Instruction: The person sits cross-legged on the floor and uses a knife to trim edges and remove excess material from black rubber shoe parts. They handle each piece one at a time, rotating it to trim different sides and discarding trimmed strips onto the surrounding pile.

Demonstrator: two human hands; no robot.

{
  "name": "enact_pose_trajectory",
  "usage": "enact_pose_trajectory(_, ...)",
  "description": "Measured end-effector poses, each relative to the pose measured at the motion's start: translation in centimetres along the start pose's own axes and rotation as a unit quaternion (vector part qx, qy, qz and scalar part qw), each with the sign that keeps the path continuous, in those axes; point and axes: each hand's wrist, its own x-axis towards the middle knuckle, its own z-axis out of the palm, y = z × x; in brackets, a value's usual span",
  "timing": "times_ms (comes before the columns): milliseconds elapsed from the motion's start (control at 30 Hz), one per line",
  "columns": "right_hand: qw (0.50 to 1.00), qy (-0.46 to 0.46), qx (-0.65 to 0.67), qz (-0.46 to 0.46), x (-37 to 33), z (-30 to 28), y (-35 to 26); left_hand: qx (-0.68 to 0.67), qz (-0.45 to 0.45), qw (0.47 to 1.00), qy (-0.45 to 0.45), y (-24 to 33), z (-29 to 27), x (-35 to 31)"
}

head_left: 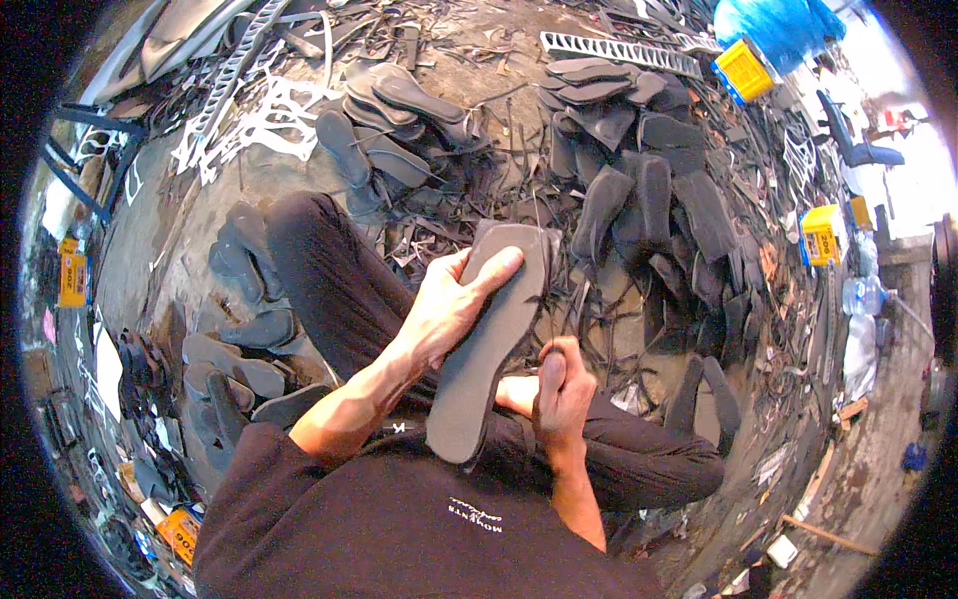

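Observation:
My left hand grips a dark grey shoe sole near its upper end, thumb flat on its face. The sole lies at a slant in front of my body, its lower end close to my shirt. Dark material shows along its edge, and thin dark strips hang near its right side. Just right of the sole, my right hand is closed in a fist. Something narrow seems to be inside that fist, but I cannot make it out.
Dark soles lie in heaps ahead left, ahead right and by my left knee. Cut strips and scraps cover the floor. White cut-out sheet waste lies far left. Yellow boxes and a blue bag stand far right.

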Motion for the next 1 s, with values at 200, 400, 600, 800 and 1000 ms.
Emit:
enact_pose_trajectory(200, 0.999, -0.003, 0.045, 0.000, 7.4, -1.2, 0.5, 0.105, 0.038, 0.976, -0.187, -0.3, -0.1, -1.5)
enact_pose_trajectory(400, 0.980, -0.168, 0.092, 0.043, 5.5, -6.2, -2.8, 0.122, 0.063, 0.981, -0.136, 2.8, -3.4, 0.4)
enact_pose_trajectory(600, 0.971, -0.235, -0.012, 0.040, 4.3, -8.4, -2.1, 0.185, 0.094, 0.959, -0.194, 2.8, -4.0, 0.7)
enact_pose_trajectory(800, 0.936, -0.332, 0.024, 0.112, 5.4, -6.5, -2.1, 0.263, 0.016, 0.896, -0.357, 0.8, -1.6, -0.1)
enact_pose_trajectory(1000, 0.940, -0.319, 0.032, 0.112, 6.0, -2.1, 1.7, 0.259, 0.021, 0.826, -0.501, -2.1, 0.3, -1.3)
